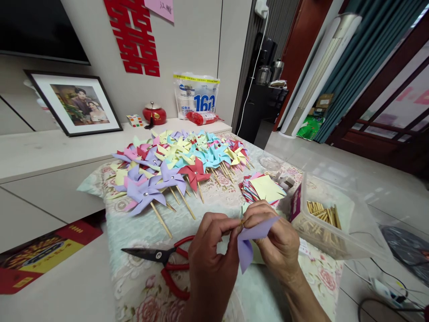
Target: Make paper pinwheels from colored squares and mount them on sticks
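A purple paper pinwheel (246, 250) is held between my two hands, its blades folded and partly hidden by fingers. My left hand (214, 250) is closed, thumb and fingertips pinched at the pinwheel's centre, where a small tan bit like a stick end shows. My right hand (276, 241) grips the paper from the other side, fingers curled over its upper edge. Red-handled scissors (159, 256) lie with blades parted beside my left hand. Beyond my hands is a stack of square coloured papers (264, 188), a pale yellow one on top with cut corners.
Many finished pinwheels (170, 176) on sticks pile up across the far side of the flowered tablecloth (134, 299). A clear plastic bin (355, 223) of short wooden sticks (323, 212) stands at the right. Behind, a cabinet top bears a framed photo (110, 120) and a red jar (156, 117).
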A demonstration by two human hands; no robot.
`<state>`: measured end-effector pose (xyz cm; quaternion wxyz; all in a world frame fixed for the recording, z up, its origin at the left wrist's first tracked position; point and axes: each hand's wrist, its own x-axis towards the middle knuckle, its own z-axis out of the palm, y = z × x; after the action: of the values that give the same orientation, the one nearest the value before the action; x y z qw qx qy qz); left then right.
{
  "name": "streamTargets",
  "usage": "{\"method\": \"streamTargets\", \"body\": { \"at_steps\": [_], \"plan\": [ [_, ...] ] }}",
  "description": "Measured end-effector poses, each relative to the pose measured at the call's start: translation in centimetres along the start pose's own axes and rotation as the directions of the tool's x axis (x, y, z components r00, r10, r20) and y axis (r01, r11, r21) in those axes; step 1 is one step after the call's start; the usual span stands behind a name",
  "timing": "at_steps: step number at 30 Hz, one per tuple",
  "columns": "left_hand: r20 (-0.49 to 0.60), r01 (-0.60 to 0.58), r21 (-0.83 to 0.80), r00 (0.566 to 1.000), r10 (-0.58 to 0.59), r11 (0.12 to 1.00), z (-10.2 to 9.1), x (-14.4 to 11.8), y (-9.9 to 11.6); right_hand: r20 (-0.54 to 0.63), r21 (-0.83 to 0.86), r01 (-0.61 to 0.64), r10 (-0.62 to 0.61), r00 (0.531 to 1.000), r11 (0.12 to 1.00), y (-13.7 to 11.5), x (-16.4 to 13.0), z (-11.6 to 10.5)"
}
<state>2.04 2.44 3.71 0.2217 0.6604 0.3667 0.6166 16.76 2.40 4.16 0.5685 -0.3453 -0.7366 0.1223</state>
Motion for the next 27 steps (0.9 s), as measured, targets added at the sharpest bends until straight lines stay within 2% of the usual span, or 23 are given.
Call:
{"method": "streamTargets", "body": {
  "at_steps": [5, 10, 22, 27],
  "plan": [
    [0.008, -0.006, 0.016, 1.000, 0.006, 1.000, -0.02, 0.01, -0.05, 0.002, -0.001, 0.004, -0.004, 1.000, 1.000, 0.18, -0.06, 0.00],
    [-0.001, -0.064, 0.060, 0.998, 0.065, 0.996, -0.06, -0.02, 0.06, -0.002, 0.008, -0.016, 0.016, 1.000, 1.000, 0.16, -0.10, 0.06],
    [0.011, -0.140, 0.097, 0.990, 0.139, 0.985, -0.21, -0.11, 0.26, -0.080, 0.065, -0.051, 0.056, 0.995, 0.997, 0.30, -0.42, 0.41],
    [0.009, -0.168, 0.141, 0.986, 0.169, 0.976, -0.20, -0.16, 0.42, -0.054, 0.016, -0.011, 0.011, 0.998, 1.000, 0.40, -0.38, 0.18]
  ]
}}
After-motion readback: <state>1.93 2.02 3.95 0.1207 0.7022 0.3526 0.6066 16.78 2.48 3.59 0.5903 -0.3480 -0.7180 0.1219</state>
